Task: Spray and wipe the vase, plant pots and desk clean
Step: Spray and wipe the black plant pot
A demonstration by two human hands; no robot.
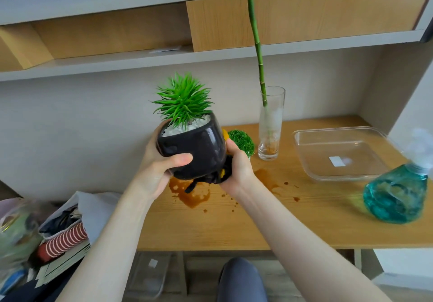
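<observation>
Left hand: your left hand gripped the black plant pot, thumb across its front, lifted clear above the desk.
Right hand: your right hand pressed a dark cloth against the pot's lower right side.
Vase: the glass vase stood near the desk's back edge.
Spray bottle: the blue spray bottle sat by the right edge.
Spill: brown stains lay under the pot.
</observation>
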